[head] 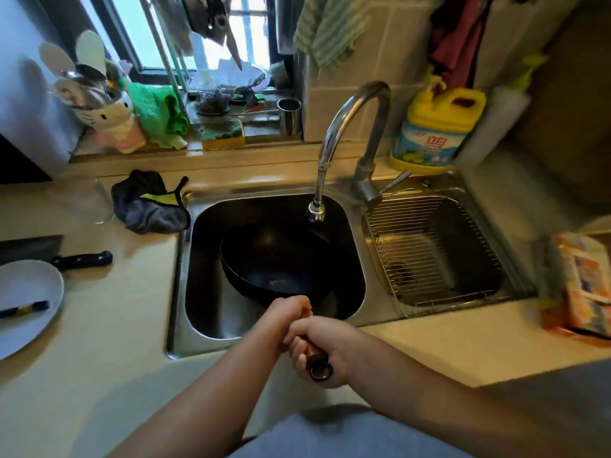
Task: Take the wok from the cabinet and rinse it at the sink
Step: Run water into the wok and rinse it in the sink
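The wok (277, 266) lay inside the left basin of the sink (185, 325), its long handle (315, 358) reaching back over the front edge of the sink toward the person. Both hands were closed around this handle: the right hand (322, 350) nearest the body at the ring end, the left hand (287, 314) just ahead of it, closer to the pan. Further back, the faucet (334, 140) hung its spout over the far side of the wok, and no water was visible. To rinse well, I think one hand should keep the handle firmly, so the pan does not tip, while the other goes to the tap lever (398, 178) at the back edge.
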A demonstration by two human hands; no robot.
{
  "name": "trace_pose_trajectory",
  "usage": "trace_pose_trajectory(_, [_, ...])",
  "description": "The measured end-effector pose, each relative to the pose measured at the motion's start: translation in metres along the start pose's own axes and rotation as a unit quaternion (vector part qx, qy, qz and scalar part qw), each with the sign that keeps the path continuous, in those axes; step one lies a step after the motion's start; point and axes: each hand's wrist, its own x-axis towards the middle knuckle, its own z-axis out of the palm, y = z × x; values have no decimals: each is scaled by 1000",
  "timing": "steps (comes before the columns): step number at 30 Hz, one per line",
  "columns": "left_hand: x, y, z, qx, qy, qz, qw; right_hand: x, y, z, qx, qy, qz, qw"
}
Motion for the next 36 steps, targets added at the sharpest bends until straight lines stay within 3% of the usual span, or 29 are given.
trace_pose_trajectory(10, [33, 1, 1, 3, -30, -33, 999, 24, -22, 4, 16, 57, 1, 998])
trace_pose_trajectory(17, [44, 16, -2, 11, -20, -45, 999, 36, -31, 1, 12, 9, -11, 1000])
trace_pose_trajectory(20, [46, 18, -6, -44, -38, -66, 996, 33, -36, -7, -97, -6, -31, 995])
trace_pose_trajectory(22, [44, 18, -9, -83, -66, -86, 991, 29, -45, -21, -224, -3, -59, 973])
trace_pose_trajectory(24, [42, 17, -12, -116, -85, -96, 985, 22, -65, -40, -284, 28, -107, 953])
trace_pose_trajectory(28, [43, 12, -14, -141, -84, -90, 982, 7, -144, -89, -193, 161, -203, 946])
trace_pose_trajectory(32, [42, 6, -11, -136, -73, -91, 984, -3, -230, -125, -34, 210, -290, 933])
trace_pose_trajectory(36, [33, 4, -8, -153, -78, -94, 981, -2, -286, -142, 2, 257, -349, 901])
